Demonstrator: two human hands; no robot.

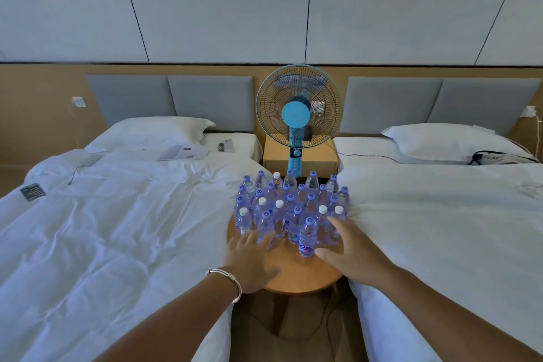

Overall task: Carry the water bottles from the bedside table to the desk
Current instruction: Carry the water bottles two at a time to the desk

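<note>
Several clear water bottles [289, 203] with purple or white caps stand packed together on a round wooden bedside table [296, 276] between two beds. My left hand [249, 258] reaches over the table's near left side with fingers spread, its fingertips close to the front-left bottles. My right hand [349, 247] hovers open at the front right, thumb near the base of the nearest bottle [307, 236]. Neither hand holds a bottle. The desk is not in view.
A blue standing fan [298, 114] rises behind the bottles in front of a small wooden nightstand [323, 160]. White beds flank the table left [117, 214] and right [440, 214]. Cables lie on the floor [293, 332] under the table.
</note>
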